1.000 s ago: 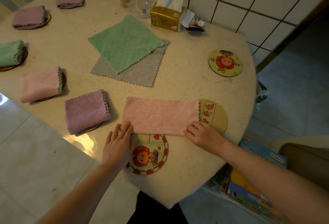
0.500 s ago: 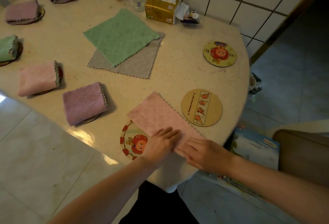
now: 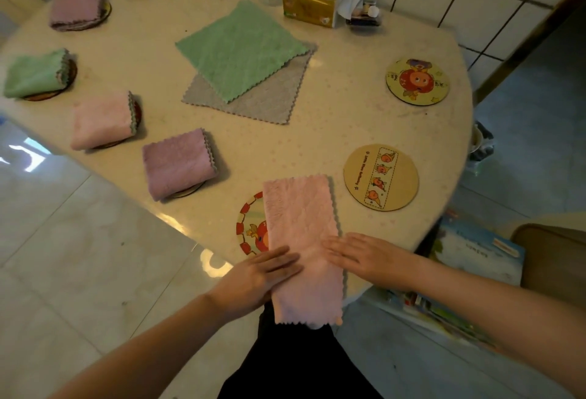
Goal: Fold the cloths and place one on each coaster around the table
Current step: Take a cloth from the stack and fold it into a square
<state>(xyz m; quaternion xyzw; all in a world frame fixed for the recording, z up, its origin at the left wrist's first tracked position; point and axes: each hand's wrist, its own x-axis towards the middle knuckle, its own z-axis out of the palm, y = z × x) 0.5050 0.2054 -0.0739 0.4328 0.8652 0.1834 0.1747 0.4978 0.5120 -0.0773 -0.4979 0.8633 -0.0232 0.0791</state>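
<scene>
Beige table (image 3: 333, 132): at 6 o'clock, a pink cloth (image 3: 301, 227) overhangs the edge, covering a coaster (image 3: 250, 227); left hand (image 3: 257, 278) and right hand (image 3: 364, 256) press it, fingers flat.

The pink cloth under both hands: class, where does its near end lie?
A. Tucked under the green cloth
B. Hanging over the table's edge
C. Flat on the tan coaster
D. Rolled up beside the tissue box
B: the pink cloth runs from beside the red-rimmed coaster toward the person, and its scalloped near end hangs past the table edge, below the left hand and right hand.
</scene>
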